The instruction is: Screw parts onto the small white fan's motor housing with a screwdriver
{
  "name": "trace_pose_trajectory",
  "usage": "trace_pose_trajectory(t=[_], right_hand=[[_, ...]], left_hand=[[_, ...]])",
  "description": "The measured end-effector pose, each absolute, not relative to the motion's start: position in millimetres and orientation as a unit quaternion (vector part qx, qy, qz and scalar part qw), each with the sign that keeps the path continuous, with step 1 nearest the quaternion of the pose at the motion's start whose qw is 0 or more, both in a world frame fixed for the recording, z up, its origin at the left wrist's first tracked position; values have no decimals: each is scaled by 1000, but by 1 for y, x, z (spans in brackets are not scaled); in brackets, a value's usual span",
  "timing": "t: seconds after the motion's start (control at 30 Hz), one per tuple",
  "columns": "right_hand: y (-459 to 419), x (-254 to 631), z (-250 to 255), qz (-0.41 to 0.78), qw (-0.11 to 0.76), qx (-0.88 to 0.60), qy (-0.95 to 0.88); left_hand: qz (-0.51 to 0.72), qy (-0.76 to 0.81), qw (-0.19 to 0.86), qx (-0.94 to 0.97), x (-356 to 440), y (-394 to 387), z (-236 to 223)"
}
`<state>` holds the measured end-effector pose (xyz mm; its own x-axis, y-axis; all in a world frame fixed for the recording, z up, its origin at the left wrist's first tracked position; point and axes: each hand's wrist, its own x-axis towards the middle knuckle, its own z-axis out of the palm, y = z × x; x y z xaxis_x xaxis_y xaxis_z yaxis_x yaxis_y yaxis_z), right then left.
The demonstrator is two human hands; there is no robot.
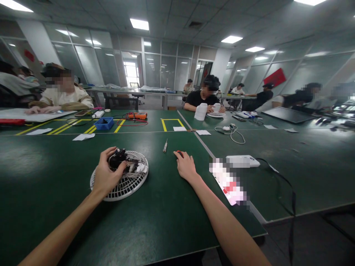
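Observation:
A white round fan grille (124,186) lies flat on the green table (155,218) with a black motor (119,158) on top of it. My left hand (107,173) is curled around the motor and rests on the grille. My right hand (185,165) lies palm down on the table to the right, its fingertips on a small red object (179,152). Whether it grips that object I cannot tell. A small screwdriver (165,145) lies on the table just beyond and between my hands.
A white power bank (242,161) with a black cable (288,199) and a blurred flat item (229,183) lie at my right. Further off are a blue tray (104,123), an orange meter (137,115), paper slips and a white cable (235,135). Other people sit at the far tables.

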<state>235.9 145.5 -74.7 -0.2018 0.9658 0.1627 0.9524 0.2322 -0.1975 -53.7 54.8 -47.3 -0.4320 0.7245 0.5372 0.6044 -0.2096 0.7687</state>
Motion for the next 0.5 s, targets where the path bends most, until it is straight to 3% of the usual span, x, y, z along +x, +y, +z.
trace_pose_trajectory(t=[0.5], right_hand=[[142,234,-76,-2,134,-641,-755]], left_hand=[[471,811,11,348,-163,10,-32]])
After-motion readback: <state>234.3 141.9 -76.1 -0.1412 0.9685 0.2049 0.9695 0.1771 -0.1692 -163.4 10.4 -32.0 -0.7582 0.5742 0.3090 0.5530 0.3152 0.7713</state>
